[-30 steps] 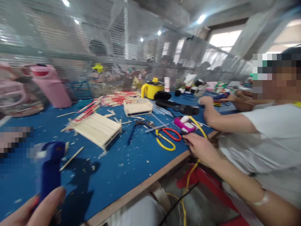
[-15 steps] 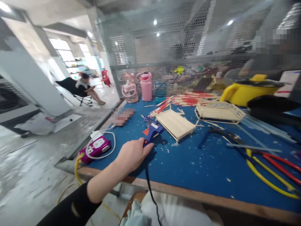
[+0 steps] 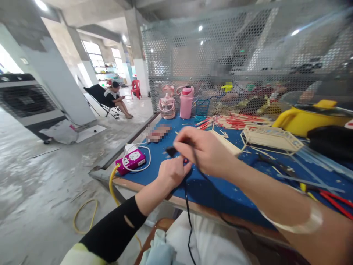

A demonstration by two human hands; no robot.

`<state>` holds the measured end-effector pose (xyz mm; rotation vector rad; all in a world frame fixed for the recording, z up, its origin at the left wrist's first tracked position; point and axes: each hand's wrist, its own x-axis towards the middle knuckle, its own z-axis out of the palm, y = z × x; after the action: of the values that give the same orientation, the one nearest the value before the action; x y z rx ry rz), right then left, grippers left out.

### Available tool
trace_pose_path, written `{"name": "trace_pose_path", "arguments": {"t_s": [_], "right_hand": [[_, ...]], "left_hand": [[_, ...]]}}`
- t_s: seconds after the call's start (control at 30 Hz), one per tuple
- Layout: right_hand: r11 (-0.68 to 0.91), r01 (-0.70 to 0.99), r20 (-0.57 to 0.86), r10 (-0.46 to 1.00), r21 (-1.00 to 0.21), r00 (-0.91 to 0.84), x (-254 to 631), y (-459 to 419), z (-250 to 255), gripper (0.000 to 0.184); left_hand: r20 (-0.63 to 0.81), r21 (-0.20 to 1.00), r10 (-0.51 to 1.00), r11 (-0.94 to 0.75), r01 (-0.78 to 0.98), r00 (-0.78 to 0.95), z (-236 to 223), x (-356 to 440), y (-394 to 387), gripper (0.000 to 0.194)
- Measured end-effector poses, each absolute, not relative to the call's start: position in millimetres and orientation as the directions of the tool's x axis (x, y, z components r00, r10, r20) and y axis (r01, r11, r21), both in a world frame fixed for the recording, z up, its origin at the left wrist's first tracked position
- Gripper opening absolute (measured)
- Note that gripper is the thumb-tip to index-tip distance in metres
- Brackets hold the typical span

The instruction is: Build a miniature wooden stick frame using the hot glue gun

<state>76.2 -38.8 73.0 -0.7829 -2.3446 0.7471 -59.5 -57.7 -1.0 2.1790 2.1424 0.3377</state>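
Observation:
My left hand (image 3: 171, 173) is closed around the handle of a blue glue gun (image 3: 185, 160), now mostly hidden behind my right hand. A black plug (image 3: 170, 151) sticks out of the fingers of my right hand (image 3: 204, 147), which crosses just above my left hand. From the plug a black cord (image 3: 199, 165) runs back under my right wrist. To the left lies a purple power strip (image 3: 132, 162) with a white charger (image 3: 131, 148) plugged in. Behind my right hand a flat pale wooden stick piece (image 3: 227, 141) is partly covered.
A second stick-built tray (image 3: 271, 139) sits farther right, near a yellow pot (image 3: 317, 117). Pliers (image 3: 278, 165), glue sticks (image 3: 314, 165) and red-and-white sticks (image 3: 237, 121) lie about. Pink bottles (image 3: 186, 103) stand before a mesh panel (image 3: 176, 55). A person (image 3: 117, 99) sits beyond.
My right hand has come in from the right with the black plug and reached over my left hand. The glue gun has become mostly hidden. The view has turned left.

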Motion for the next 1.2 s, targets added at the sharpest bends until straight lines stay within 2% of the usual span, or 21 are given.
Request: {"name": "trace_pose_path", "arguments": {"t_s": [0.1, 0.2, 0.33, 0.5, 0.6, 0.77, 0.97, 1.2], "right_hand": [[0.692, 0.304, 0.294, 0.603, -0.655, -0.741, -19, -2, 77, 0.012], [0.708, 0.276, 0.273, 0.557, -0.65, -0.785, -68, 15, 66, 0.008], [0.735, 0.268, 0.246, 0.509, -0.623, -0.825, -71, 15, 51, 0.008], [0.816, 0.233, 0.291, 0.432, -0.528, -0.854, -60, 6, 56, 0.009], [0.82, 0.273, 0.278, 0.453, -0.502, -0.847, -71, 9, 64, 0.01], [0.783, 0.392, 0.126, 0.505, -0.483, -0.854, -101, 19, 68, 0.01], [0.777, 0.489, 0.056, 0.552, -0.396, -0.832, -114, 17, 68, 0.016], [0.839, 0.472, 0.025, 0.496, -0.27, -0.868, -124, 9, 71, 0.021]], "left_hand": [[0.124, 0.239, 0.992, -0.063, 0.969, 0.034, -2, -62, -58, 0.045], [0.149, 0.273, 0.983, -0.149, 0.95, 0.111, -7, -65, -57, 0.044], [0.199, 0.323, 0.961, -0.248, 0.913, 0.19, -14, -70, -53, 0.047], [0.286, 0.356, 0.93, -0.329, 0.875, 0.233, -15, -74, -50, 0.05], [0.228, 0.359, 0.949, -0.291, 0.887, 0.219, -12, -72, -52, 0.049], [0.121, 0.351, 0.973, -0.228, 0.908, 0.197, -9, -69, -53, 0.051], [0.16, 0.332, 0.952, -0.3, 0.894, 0.259, -14, -71, -50, 0.049], [0.187, 0.28, 0.938, -0.336, 0.899, 0.292, -22, -71, -45, 0.052]]}}
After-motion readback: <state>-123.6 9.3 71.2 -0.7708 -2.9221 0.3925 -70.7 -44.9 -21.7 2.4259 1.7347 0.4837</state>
